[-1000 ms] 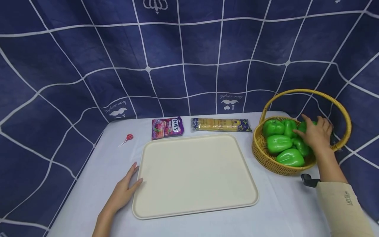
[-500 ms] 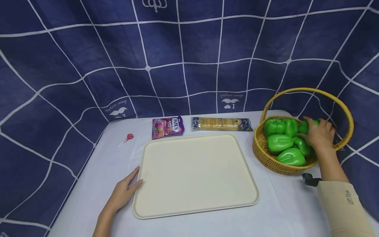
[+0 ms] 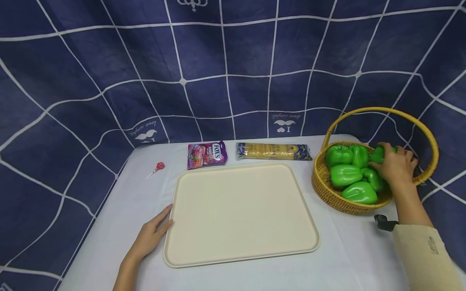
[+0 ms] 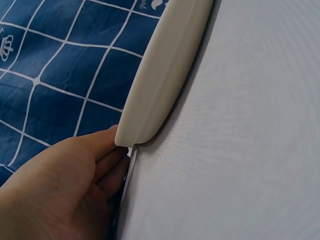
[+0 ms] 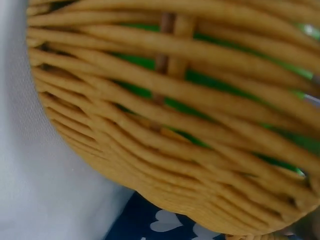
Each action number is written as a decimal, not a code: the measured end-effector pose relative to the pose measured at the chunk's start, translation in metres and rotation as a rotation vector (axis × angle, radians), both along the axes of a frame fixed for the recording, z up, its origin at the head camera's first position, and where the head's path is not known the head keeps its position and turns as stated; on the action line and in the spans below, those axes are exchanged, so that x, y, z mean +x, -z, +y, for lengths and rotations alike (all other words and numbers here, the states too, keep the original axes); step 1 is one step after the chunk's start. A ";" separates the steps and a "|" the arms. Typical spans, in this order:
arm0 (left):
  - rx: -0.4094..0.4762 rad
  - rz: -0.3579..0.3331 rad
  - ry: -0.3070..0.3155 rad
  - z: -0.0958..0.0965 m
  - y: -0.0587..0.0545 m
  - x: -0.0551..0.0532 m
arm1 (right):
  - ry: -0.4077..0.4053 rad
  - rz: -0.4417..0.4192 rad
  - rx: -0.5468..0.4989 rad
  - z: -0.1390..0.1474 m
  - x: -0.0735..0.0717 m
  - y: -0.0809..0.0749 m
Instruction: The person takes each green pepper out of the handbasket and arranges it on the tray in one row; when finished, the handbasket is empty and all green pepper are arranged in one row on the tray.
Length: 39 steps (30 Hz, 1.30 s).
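My right hand (image 3: pixel 397 165) reaches into a wicker basket (image 3: pixel 333 199) at the right of the head view. Its fingers and thumb are curled round a green bell pepper (image 3: pixel 377 154) at the basket's back right, which the hand partly hides. Several more green bell peppers (image 3: pixel 359 193) lie in the basket. The right wrist view is filled by the basket's weave (image 5: pixel 150 110), so no grip shows there. On the left, my left hand (image 3: pixel 148 237) touches the side of a cream tray (image 3: pixel 240 214) with straight fingers. In the left wrist view its thumb meets the tray's corner.
Behind the tray lie a purple candy bag (image 3: pixel 206 155) and a long yellow packet (image 3: pixel 273 151). A red lollipop (image 3: pixel 159 166) lies at the back left. The basket's tall handle (image 3: pixel 391 110) arches beside the right hand. A blue checked cloth (image 3: pixel 204 52) hangs behind the table.
My right hand has moved slightly right and settled round the back-right pepper, its fingers closing in. The left hand stays at the tray's edge. The head view has shifted slightly.
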<state>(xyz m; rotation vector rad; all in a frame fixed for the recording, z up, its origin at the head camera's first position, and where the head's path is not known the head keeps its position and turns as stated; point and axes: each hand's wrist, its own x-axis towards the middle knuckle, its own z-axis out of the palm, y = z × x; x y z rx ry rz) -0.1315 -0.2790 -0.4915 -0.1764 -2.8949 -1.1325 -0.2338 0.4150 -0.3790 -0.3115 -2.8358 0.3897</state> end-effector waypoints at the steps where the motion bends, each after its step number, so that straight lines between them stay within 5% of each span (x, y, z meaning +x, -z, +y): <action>1: 0.003 0.002 0.001 0.000 0.000 0.000 | -0.004 0.011 -0.002 -0.001 0.000 0.000; 9: 0.009 0.001 -0.001 0.000 0.000 0.000 | -0.078 0.254 -0.029 -0.028 0.011 -0.005; 18: 0.032 0.013 0.001 -0.001 0.001 0.000 | -0.285 0.540 -0.238 -0.093 0.031 -0.010; 27: 0.050 0.016 0.006 -0.002 0.002 -0.003 | -0.509 0.527 -0.485 -0.181 0.025 -0.010; 32: 0.067 0.010 0.002 -0.002 0.000 -0.002 | -0.674 0.495 -0.541 -0.232 0.015 -0.008; 39: 0.064 0.007 0.003 -0.001 0.001 -0.002 | -0.803 0.390 -0.589 -0.299 0.005 -0.003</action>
